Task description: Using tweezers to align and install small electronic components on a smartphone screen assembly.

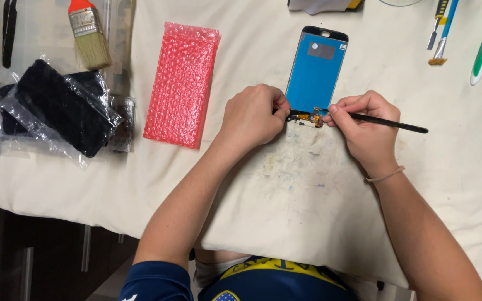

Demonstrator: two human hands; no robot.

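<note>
Your left hand is closed in a pinching grip on the near end of the blue phone screen panel, thumb and fingers pressed at its lower left corner beside the small orange flex connector. Your right hand is closed around a thin black tool, held like a pen, with its tip at the connector and its tail pointing out to the right.

The panel lies flat on the cloth-covered bench, back side up, its far end pointing away from you and its near edge between your two hands. The cloth just below it is stained.

A pink bubble-wrap pouch lies to the left of your left hand, well apart from the panel. Farther left sit dark parts in clear plastic bags and a paintbrush. More hand tools lie at the far right.
</note>
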